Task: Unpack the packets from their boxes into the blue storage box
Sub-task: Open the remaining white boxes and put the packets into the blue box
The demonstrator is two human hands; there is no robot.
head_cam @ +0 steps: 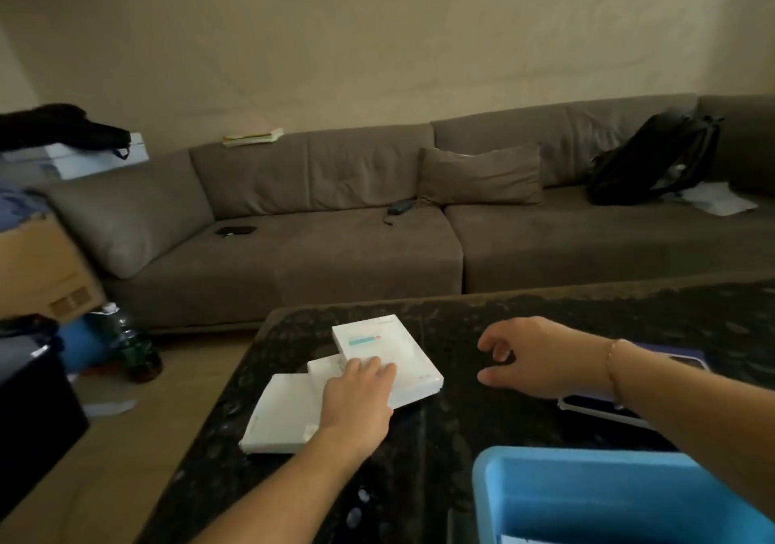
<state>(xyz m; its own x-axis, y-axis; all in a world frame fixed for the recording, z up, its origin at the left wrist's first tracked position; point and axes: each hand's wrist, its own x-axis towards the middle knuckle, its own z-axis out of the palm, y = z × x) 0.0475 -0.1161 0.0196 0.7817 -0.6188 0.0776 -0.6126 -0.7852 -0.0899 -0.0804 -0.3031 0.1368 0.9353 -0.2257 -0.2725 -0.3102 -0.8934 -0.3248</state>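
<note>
White packet boxes (390, 359), three overlapping on the dark desk (524, 304), left hand (356, 396) flat on them, right hand (541, 355) loosely spread and empty beside; blue storage box (587, 497) nearest; risk: lifting the top box may drag the stack askew.

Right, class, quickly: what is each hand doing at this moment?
Left hand: open, fingers flat on the top white box.
Right hand: open, fingers loosely curled, holding nothing, above the table.
</note>
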